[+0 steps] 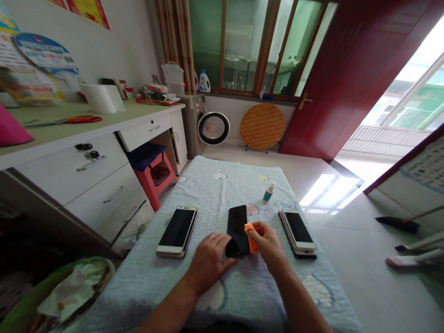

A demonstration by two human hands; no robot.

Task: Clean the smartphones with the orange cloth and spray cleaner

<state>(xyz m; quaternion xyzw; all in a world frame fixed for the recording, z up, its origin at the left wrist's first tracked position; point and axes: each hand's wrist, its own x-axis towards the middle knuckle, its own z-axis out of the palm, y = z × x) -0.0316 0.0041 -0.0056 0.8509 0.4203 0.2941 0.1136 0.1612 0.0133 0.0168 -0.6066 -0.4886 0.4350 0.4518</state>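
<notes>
A black smartphone lies screen up on the cloth-covered table. My left hand grips its lower left corner, fingertips at the side edge and thumb near the bottom edge. At the phone's right edge, my right hand pinches a folded orange cloth against it. To the left lies a stack of phones with a white one on top. Another stack, topped by a white phone, lies to the right. A small spray bottle with a blue label stands upright beyond the black phone.
The table wears a pale blue quilted cloth. A bin with crumpled paper sits at lower left. Beyond are a red stool, a white drawer desk, a washing machine with its door open, and a round wooden tabletop.
</notes>
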